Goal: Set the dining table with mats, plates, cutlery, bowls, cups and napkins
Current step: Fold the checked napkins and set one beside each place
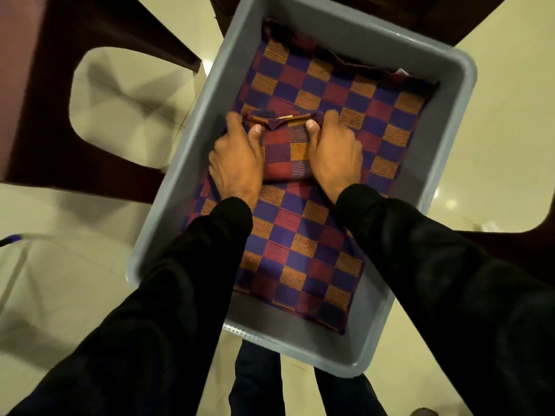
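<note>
A grey plastic tub (444, 121) fills the middle of the view. Inside it lies a checked mat (303, 244) in purple, red and orange, flat on the bottom. On top of the mat sits a small folded stack of checked napkins (285, 151) in the same colours. My left hand (237, 157) grips the stack's left side with the thumb on top. My right hand (336, 151) grips its right side the same way. Both arms wear black sleeves.
A dark brown chair (45, 94) stands to the left of the tub, another dark edge (495, 244) to the right. A cream tiled floor (69, 283) lies below. My legs (258, 382) show under the tub's near rim.
</note>
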